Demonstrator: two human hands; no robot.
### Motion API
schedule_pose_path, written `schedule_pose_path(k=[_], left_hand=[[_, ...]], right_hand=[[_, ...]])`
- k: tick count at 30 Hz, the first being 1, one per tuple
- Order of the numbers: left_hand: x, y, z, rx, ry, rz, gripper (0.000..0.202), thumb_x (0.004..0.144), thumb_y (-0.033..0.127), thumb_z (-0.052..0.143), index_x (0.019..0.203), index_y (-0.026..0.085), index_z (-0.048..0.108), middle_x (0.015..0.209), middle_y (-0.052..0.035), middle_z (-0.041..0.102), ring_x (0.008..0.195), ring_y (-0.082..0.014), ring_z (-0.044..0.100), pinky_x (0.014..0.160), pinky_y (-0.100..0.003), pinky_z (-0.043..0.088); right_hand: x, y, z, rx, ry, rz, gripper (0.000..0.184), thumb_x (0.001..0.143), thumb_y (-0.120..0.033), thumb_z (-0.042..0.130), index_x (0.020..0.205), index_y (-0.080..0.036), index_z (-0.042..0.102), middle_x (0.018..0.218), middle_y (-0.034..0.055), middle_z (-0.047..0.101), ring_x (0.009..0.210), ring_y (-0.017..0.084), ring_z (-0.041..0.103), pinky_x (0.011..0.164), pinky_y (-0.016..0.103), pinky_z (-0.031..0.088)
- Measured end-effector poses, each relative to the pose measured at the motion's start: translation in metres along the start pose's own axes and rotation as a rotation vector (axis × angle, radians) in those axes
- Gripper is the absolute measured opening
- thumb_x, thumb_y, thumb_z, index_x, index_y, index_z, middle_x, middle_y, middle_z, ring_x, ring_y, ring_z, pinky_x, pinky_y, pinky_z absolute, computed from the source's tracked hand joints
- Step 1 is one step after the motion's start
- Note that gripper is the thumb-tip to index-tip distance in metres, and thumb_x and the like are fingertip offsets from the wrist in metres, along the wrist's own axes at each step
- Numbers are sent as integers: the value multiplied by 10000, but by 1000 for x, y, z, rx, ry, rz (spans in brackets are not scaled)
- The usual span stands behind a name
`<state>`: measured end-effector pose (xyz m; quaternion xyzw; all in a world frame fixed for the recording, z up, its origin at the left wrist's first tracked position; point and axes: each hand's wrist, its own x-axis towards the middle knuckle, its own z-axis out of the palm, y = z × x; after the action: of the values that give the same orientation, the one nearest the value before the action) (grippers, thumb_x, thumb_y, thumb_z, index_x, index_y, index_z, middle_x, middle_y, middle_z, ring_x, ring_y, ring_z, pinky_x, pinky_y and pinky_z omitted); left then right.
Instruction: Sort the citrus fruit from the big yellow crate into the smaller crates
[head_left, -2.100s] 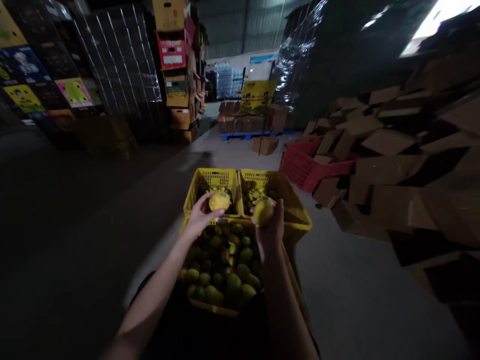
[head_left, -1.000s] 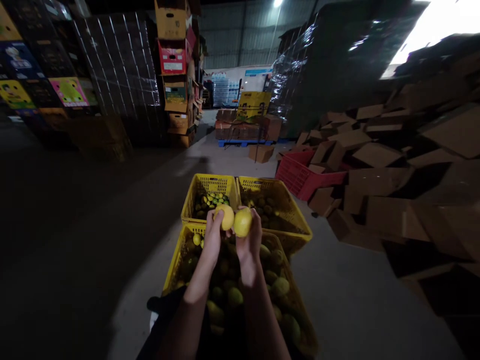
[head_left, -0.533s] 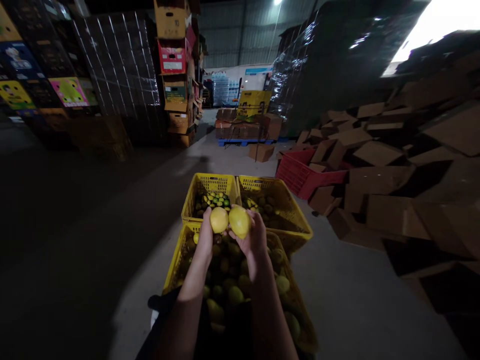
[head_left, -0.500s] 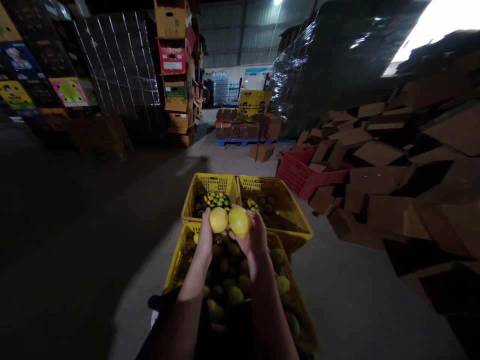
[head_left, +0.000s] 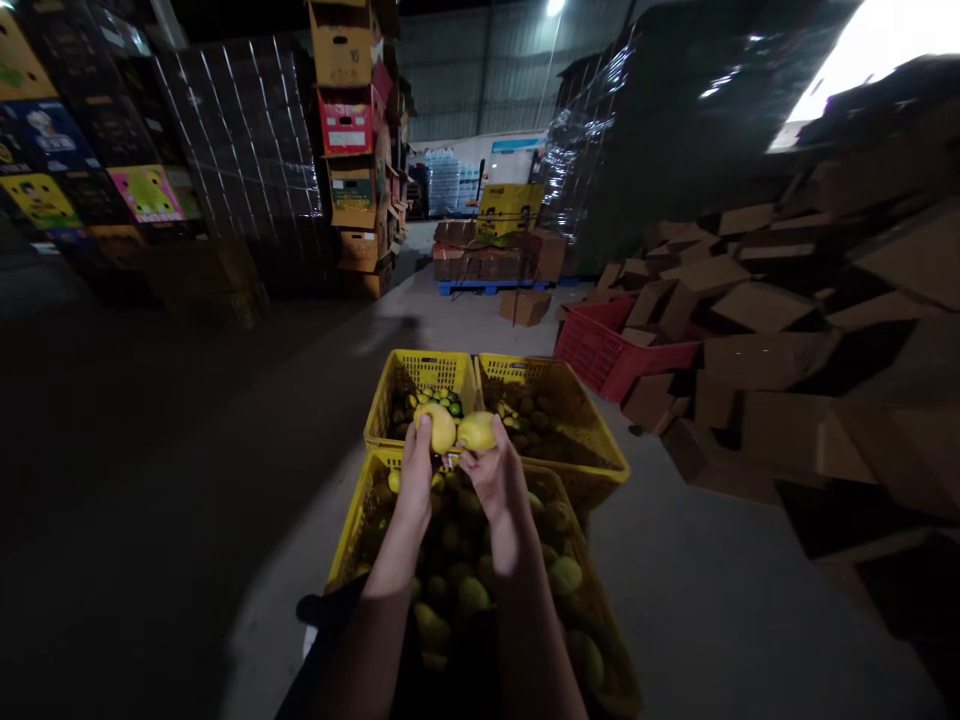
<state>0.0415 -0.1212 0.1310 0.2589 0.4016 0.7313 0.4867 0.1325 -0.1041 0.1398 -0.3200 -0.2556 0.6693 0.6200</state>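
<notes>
My left hand (head_left: 415, 468) is closed on a round yellow lemon (head_left: 441, 428), its thumb lying across the fruit. Beside it, my right hand (head_left: 496, 475) grips a second lemon (head_left: 475, 432), turned on its side. The two fruits are close together over the near yellow crate (head_left: 346, 530), which holds many dim green and yellow fruits (head_left: 472, 594). Behind them stand a far-left yellow crate (head_left: 379, 400) with small yellow and green fruits (head_left: 442, 400) and a far-right yellow crate (head_left: 592, 430) partly filled with darker fruits.
A red crate (head_left: 600, 345) lies to the right against a heap of cardboard boxes (head_left: 765, 370). Stacked cartons (head_left: 352, 190) rise at the back left. A blue pallet (head_left: 480, 287) carries boxes farther off. Grey concrete floor (head_left: 292, 400) surrounds the crates.
Both lemons have been turned in my hands. The right one now lies sideways, and my left thumb has moved over the left one. The view has shifted slightly.
</notes>
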Motion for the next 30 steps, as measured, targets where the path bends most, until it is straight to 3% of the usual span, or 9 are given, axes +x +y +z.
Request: schedule_pose_path(k=[4, 8, 12, 18, 24, 30], left_hand=[[-1, 5, 0, -31, -24, 47, 512, 672, 578, 747, 1012, 207, 649, 975, -42, 670, 805, -152, 616, 642, -228, 487], [-1, 10, -2, -64, -66, 68, 487, 654, 516, 789, 1016, 221, 651, 1097, -58, 656, 935, -182, 628, 733, -252, 518], [-1, 15, -2, -111, -97, 45, 506, 611, 480, 828, 1015, 227, 655, 1190, -63, 636, 1056, -217, 614, 862, -296, 519], [-2, 21, -3, -151, -68, 134, 425, 629, 419, 825, 948, 229, 619, 1057, -26, 665, 1037, -176, 615, 919, -276, 482], [0, 16, -7, -102, -56, 198, 501, 650, 362, 821, 1099, 252, 626, 1225, -58, 626, 1156, -210, 580, 970, -285, 464], [-2, 16, -6, -108, -107, 261, 506, 685, 329, 807, 1162, 269, 648, 1319, -52, 601, 1248, -233, 535, 1030, -296, 434]], right_hand=[[2, 4, 0, 95, 100, -144, 215, 629, -347, 753, 782, -246, 641, 804, -14, 714, 713, 144, 641, 642, 269, 512], [-3, 7, 5, 83, 21, -242, 234, 600, -274, 781, 768, -252, 620, 853, 7, 720, 886, 195, 663, 839, 367, 527], [-6, 9, 4, -18, -19, -298, 242, 623, -276, 775, 797, -254, 610, 854, -13, 695, 845, 169, 654, 821, 337, 531], [-4, 9, 3, -283, 17, -361, 352, 532, -221, 840, 810, -219, 623, 793, -25, 687, 744, 148, 620, 725, 294, 514], [-2, 15, 7, -257, 65, -448, 438, 500, -197, 844, 879, -218, 627, 863, -18, 693, 806, 158, 624, 747, 297, 519], [-3, 14, 7, -217, 54, -440, 484, 506, -180, 841, 942, -218, 635, 935, -5, 718, 884, 174, 643, 818, 331, 532]])
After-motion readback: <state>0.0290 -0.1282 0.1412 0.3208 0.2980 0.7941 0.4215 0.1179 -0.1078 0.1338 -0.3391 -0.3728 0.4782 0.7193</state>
